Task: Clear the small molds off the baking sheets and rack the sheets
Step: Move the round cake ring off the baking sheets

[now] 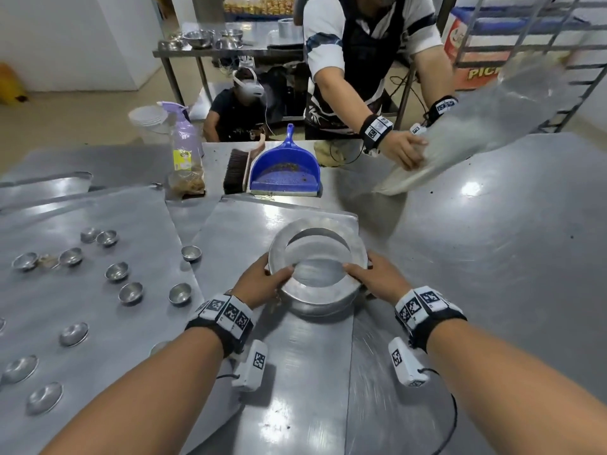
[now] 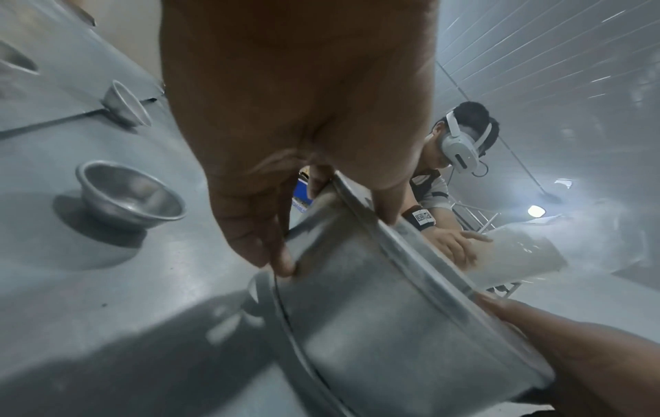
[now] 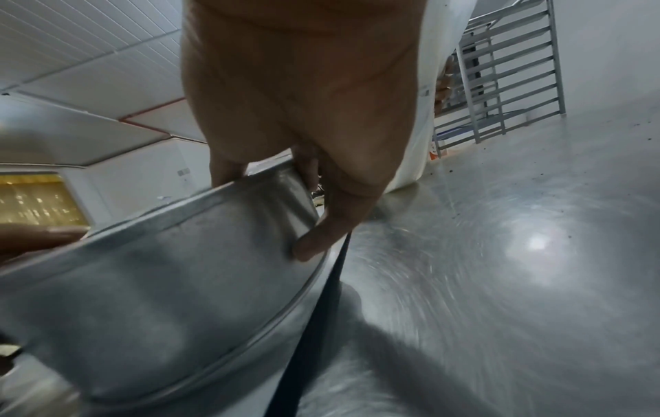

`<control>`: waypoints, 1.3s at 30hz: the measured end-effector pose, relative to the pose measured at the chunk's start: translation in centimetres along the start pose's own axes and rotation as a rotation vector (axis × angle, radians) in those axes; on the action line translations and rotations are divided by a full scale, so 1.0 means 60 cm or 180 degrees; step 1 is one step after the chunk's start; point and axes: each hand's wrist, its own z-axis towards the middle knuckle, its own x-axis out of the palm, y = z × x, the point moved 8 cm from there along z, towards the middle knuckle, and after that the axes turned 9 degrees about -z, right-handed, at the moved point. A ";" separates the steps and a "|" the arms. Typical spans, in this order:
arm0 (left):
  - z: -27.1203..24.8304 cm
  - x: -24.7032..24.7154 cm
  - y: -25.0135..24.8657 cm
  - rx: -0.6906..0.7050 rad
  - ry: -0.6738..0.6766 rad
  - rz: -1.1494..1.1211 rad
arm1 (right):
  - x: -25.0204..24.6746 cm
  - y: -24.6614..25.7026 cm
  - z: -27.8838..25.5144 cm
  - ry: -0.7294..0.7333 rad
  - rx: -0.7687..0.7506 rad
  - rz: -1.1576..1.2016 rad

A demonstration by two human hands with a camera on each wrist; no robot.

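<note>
Round pan [image 1: 317, 284]: brushed metal, dull sheen, smooth wall. Baking sheet [image 1: 98, 290]: matt grey metal. Small molds [image 1: 130, 292]: polished, reflective metal. Table [image 1: 492, 257]: glossy, swirl-scratched steel. Dustpan [image 1: 284, 169]: blue plastic, speckled with crumbs.

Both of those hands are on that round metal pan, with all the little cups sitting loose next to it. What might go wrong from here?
1. The left hand and right hand grip only the rim of the round pan; smooth metal might slip and drop.
2. Small molds sit loose on the baking sheet beside the left forearm; a sideways swing could knock them off.
3. Another person's hand is handling a sheet just across the table, so lifting the pan forward risks a collision.
</note>
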 end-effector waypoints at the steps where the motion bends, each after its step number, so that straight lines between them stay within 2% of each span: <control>1: -0.008 -0.001 -0.008 0.0124 -0.0084 -0.0029 | -0.009 0.003 -0.006 -0.0058 -0.0069 0.0129; 4: -0.039 -0.002 -0.027 0.0331 -0.0314 -0.0349 | -0.036 0.018 -0.030 -0.0195 -0.0267 0.0588; 8: -0.088 0.001 -0.044 0.0329 -0.0684 -0.0830 | -0.069 0.023 -0.068 -0.0365 -0.0265 0.1325; 12: -0.133 0.011 -0.041 0.0281 -0.0868 -0.0782 | -0.080 0.015 -0.102 -0.0453 -0.0369 0.1513; 16: -0.191 0.038 -0.035 0.0290 -0.0877 -0.0968 | -0.054 -0.011 -0.134 -0.0322 -0.0530 0.1075; 20: -0.214 0.054 0.027 0.0322 -0.0844 -0.0695 | -0.023 -0.038 -0.172 -0.0185 -0.0570 0.0685; 23: -0.235 0.056 0.034 0.0395 -0.0794 -0.0590 | -0.020 -0.036 -0.197 -0.0134 -0.0618 0.0550; 33: -0.276 0.082 0.066 0.0227 -0.0227 -0.0231 | -0.001 -0.096 -0.234 0.0209 -0.0498 0.0402; 36: -0.278 0.082 0.070 0.0288 -0.0338 -0.0141 | -0.004 -0.090 -0.239 0.0188 -0.0530 0.0273; 39: -0.280 0.076 0.071 0.0308 -0.0642 -0.0050 | -0.009 -0.077 -0.233 0.0106 -0.0504 -0.0056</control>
